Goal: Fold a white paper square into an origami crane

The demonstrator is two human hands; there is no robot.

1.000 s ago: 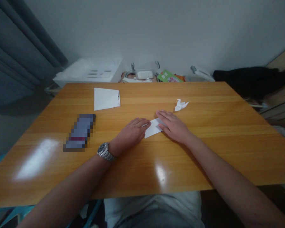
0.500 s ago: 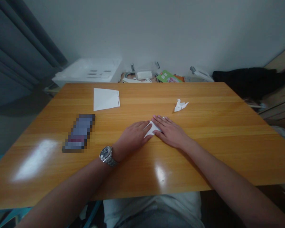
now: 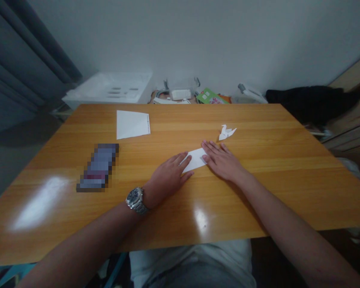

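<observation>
A small folded white paper (image 3: 196,159) lies on the wooden table (image 3: 258,184) between my hands. My left hand (image 3: 169,175), with a metal watch (image 3: 135,199) on its wrist, lies flat with fingers stretched out on the paper's left end. My right hand (image 3: 223,162) lies flat too, its fingers spread over the paper's right end. A finished white paper crane (image 3: 226,132) stands just beyond my right hand.
A white notebook sheet (image 3: 132,124) lies at the far left of the table, with a blurred-out dark object (image 3: 98,167) nearer to me. Behind the table's far edge are a white box (image 3: 108,88), a green packet (image 3: 209,96) and dark cloth (image 3: 309,100).
My right hand slid left over the paper, then back to the right, so more of the folded paper shows between my hands again. My left hand stayed on its left end.
</observation>
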